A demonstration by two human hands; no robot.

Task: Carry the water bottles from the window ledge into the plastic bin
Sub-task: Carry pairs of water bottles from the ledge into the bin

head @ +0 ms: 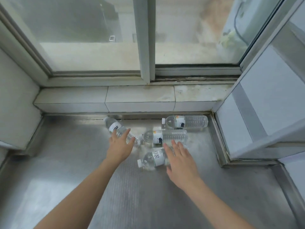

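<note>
Clear water bottles (171, 137) with white labels lie on a ribbed silver-grey metal ledge (66, 162) below white tiles (140, 96).

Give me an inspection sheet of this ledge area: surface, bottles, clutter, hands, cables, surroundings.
Surface: ribbed stainless-steel ledge, dull and smudged, with a white tiled step behind it.
Job's things: four clear plastic water bottles with white labels, all lying on their sides: far-left bottle, far-right bottle, middle bottle, nearest bottle. Plastic bin: not in view.
Clutter: nothing seen.
Grippers: left hand open, fingers over the far-left bottle; right hand open, over the nearest bottle; neither has closed on a bottle.
Cables: a dark line outside the glass, upper right; cannot tell what it is.
Surroundings: sliding window with grey frame; glass panel on the right.
</note>
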